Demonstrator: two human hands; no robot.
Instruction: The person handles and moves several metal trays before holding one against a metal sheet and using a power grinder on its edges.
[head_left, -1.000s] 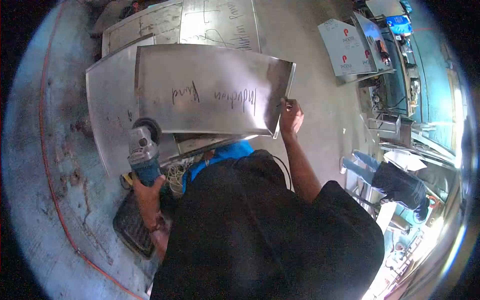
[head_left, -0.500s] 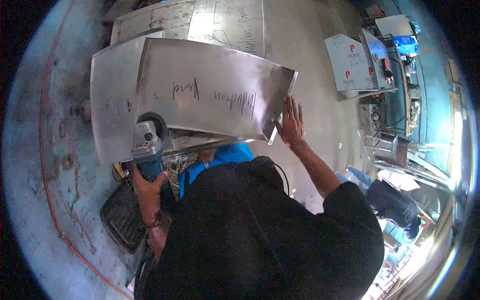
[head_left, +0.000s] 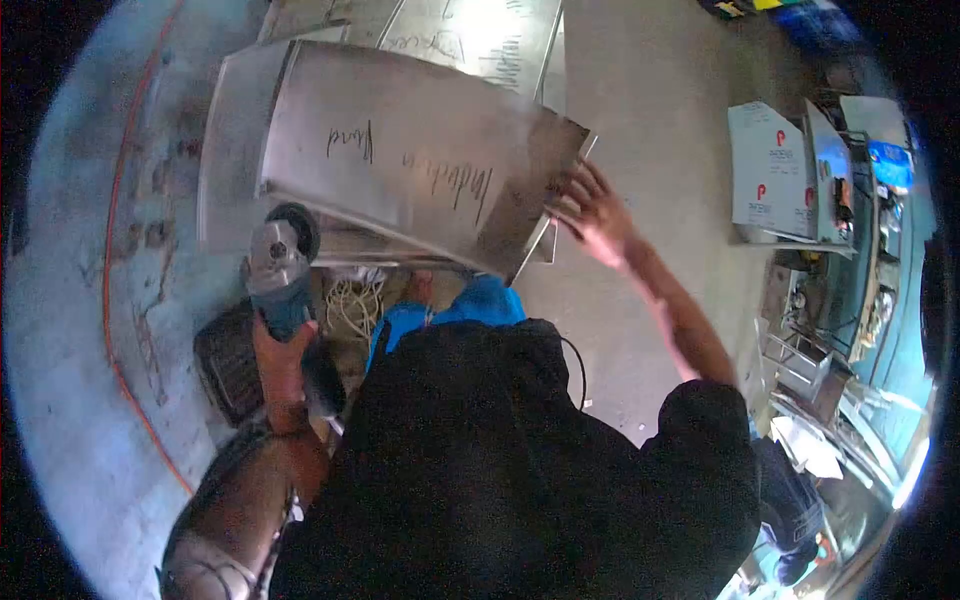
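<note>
My left hand [head_left: 280,365] is closed around the teal body of an angle grinder [head_left: 281,262], its dark disc facing up beside the lower left corner of a sheet-metal panel [head_left: 400,150]. Handwriting in black marker runs across that panel. At the panel's right edge is my right hand [head_left: 598,222], slightly blurred, its fingers stretched and spread against the folded rim. Under the top panel lies another metal sheet [head_left: 232,150], showing at the left. A further marked sheet [head_left: 490,45] lies behind.
A black ribbed case [head_left: 228,365] and coiled pale cable [head_left: 355,305] are on the floor by my left arm. An orange cable [head_left: 118,190] runs along the left. Film-covered sheets [head_left: 770,175] stand at right, near a cluttered bench. Another person [head_left: 790,510] is at lower right.
The view has shifted. The top panel has turned slightly, its right end lower relative to its left. The grinder now sits apart from the panel's corner. My right hand's fingers have tilted toward the panel.
</note>
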